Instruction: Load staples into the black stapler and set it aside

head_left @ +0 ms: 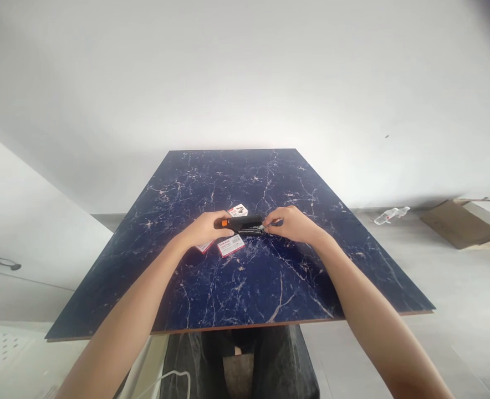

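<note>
A black stapler [246, 223] with an orange part at its left end lies over the middle of the blue table, its jaw parted toward the right. My left hand [209, 227] is closed round its left end. At the right end of the stapler, my right hand [290, 223] pinches a small greyish piece, too small to make out. Just in front of the stapler is a white and red staple box [230, 246]. Another small box [204, 247] shows partly under my left hand. Behind the stapler sits a white box [238, 210] with a dark picture on it.
The blue marble-patterned table [236, 293] has its far edge by a white wall. On the floor to the right are clear plastic bottles [390, 215] and an open cardboard box [457, 224]. A white cable [174, 374] hangs below the near edge, beside my legs.
</note>
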`<state>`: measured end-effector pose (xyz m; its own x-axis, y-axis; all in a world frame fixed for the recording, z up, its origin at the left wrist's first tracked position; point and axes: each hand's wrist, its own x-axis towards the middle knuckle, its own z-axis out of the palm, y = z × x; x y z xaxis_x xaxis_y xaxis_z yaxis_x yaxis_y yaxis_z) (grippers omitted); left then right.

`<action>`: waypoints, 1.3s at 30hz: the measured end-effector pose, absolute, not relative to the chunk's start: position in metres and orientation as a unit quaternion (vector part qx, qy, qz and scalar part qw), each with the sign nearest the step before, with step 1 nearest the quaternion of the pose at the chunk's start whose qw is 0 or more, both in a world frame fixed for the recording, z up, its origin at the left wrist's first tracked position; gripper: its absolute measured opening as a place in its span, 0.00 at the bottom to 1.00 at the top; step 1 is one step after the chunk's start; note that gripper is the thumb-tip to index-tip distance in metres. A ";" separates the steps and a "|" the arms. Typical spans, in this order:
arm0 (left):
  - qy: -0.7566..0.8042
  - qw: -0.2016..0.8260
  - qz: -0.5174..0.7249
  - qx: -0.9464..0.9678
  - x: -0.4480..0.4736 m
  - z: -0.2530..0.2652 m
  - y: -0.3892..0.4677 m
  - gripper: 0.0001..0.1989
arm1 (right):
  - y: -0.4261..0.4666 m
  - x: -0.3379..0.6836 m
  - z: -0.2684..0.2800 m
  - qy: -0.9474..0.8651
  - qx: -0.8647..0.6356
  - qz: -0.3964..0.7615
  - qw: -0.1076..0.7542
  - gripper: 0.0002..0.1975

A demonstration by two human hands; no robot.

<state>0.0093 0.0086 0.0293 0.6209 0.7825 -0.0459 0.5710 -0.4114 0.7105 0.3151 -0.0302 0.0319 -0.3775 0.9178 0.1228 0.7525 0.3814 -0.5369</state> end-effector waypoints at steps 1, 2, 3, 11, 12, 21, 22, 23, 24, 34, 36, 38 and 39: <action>0.410 0.356 0.147 0.827 0.009 0.029 0.009 0.18 | -0.030 0.315 0.032 -0.805 -0.519 0.200 0.208 0.06; 0.411 0.356 0.147 0.826 0.009 0.030 0.009 0.17 | -0.031 0.316 0.033 -0.803 -0.520 0.201 0.213 0.06; 0.412 0.357 0.146 0.826 0.009 0.030 0.009 0.17 | -0.031 0.317 0.034 -0.799 -0.521 0.205 0.219 0.06; 0.417 0.360 0.142 0.823 0.009 0.029 0.009 0.17 | -0.030 0.319 0.034 -0.780 -0.526 0.255 0.224 0.06; 0.416 0.360 0.142 0.823 0.009 0.029 0.009 0.17 | -0.030 0.318 0.033 -0.780 -0.526 0.254 0.225 0.06; 0.415 0.358 0.145 0.824 0.009 0.029 0.009 0.18 | -0.030 0.317 0.031 -0.759 -0.537 0.289 0.228 0.07; 0.414 0.359 0.144 0.824 0.009 0.029 0.009 0.18 | -0.030 0.317 0.031 -0.758 -0.539 0.292 0.224 0.07; 0.414 0.359 0.145 0.824 0.009 0.029 0.009 0.18 | -0.030 0.317 0.031 -0.757 -0.539 0.296 0.220 0.07; 0.414 0.360 0.145 0.823 0.009 0.028 0.009 0.18 | -0.029 0.317 0.030 -0.757 -0.538 0.300 0.218 0.08; 0.419 0.358 0.145 0.822 0.009 0.029 0.008 0.17 | -0.029 0.312 0.027 -0.784 -0.527 0.254 0.206 0.05; 0.419 0.359 0.141 0.822 0.009 0.029 0.008 0.17 | -0.030 0.312 0.029 -0.791 -0.522 0.253 0.196 0.06; 0.419 0.360 0.139 0.822 0.009 0.029 0.008 0.17 | -0.030 0.315 0.034 -0.799 -0.514 0.251 0.186 0.08; 0.420 0.359 0.140 0.822 0.009 0.029 0.008 0.17 | -0.031 0.319 0.037 -0.801 -0.517 0.239 0.184 0.08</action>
<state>0.0094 0.0084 0.0292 0.6079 0.7908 -0.0711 0.5897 -0.3897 0.7074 0.3192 -0.0310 0.0374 -0.3983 0.9160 0.0481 0.7399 0.3519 -0.5733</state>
